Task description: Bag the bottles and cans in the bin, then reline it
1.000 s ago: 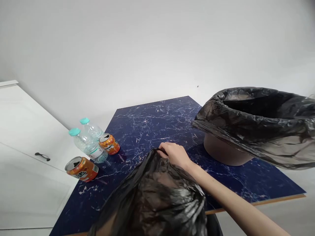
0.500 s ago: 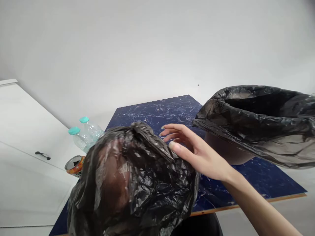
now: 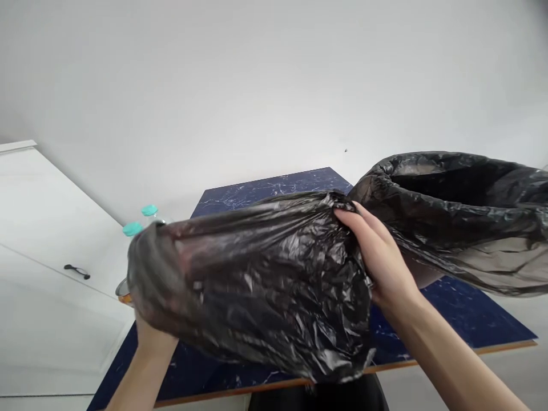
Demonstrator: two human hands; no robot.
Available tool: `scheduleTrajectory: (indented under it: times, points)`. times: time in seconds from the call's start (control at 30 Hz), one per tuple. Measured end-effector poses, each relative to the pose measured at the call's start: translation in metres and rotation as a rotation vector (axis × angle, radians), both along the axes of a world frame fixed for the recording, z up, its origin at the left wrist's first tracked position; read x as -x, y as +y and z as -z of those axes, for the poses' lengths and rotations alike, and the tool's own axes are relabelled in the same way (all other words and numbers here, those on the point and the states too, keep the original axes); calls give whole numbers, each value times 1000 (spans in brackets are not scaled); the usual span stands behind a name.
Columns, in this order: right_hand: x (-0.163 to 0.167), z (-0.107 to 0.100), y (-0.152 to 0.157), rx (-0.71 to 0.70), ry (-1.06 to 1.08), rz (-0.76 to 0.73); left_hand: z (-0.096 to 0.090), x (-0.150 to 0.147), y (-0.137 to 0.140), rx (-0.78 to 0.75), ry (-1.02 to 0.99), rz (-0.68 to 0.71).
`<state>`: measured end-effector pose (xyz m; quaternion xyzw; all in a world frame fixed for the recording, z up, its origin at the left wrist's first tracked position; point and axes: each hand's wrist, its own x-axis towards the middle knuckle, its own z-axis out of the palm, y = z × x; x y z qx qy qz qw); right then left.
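A black plastic bag (image 3: pixel 265 285), thin and crinkled, is stretched sideways between my two hands above the table. At its right end my right hand (image 3: pixel 381 257) grips gathered film, thumb on top and fingers wrapped behind. My left hand (image 3: pixel 149 328) is at the bag's left end, mostly covered by the film. A blurred reddish shape shows through there, but its fingers are not clear. Just right of my right hand stands a brown bin (image 3: pixel 423 274) with another black bag (image 3: pixel 428 214) lining it and draped over its rim.
The blue marbled table (image 3: pixel 240 197) has a wooden front edge. Behind the held bag on the left are two clear bottles with turquoise caps (image 3: pixel 132 229) and an orange can (image 3: pixel 124 298), partly hidden. A white cabinet (image 3: pixel 55 308) stands at left, a pale wall (image 3: pixel 274 85) behind.
My right hand has closed on the bag and moved right. The bag, bunched over my left hand before, is now stretched out sideways. My left wrist has come into view.
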<state>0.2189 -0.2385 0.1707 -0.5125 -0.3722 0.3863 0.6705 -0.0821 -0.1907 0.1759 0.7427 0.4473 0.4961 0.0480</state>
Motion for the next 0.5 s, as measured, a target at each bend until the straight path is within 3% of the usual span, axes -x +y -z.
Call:
scheduleTrajectory:
  times: [0.13, 0.2, 0.27, 0.33, 0.5]
  points:
    - [-1, 9, 9, 167, 153, 109, -5, -2, 6, 64, -561, 100]
    - [1, 18, 12, 193, 98, 142, -3, -12, -3, -17, -684, 90]
    - [3, 29, 14, 148, -39, 153, 0, -24, -22, -214, -525, 55]
    - [7, 41, 15, 106, -130, 141, 4, -33, -48, -345, -265, 138]
    - [18, 73, 18, 162, -100, 84, 11, -38, -97, -126, 628, 602]
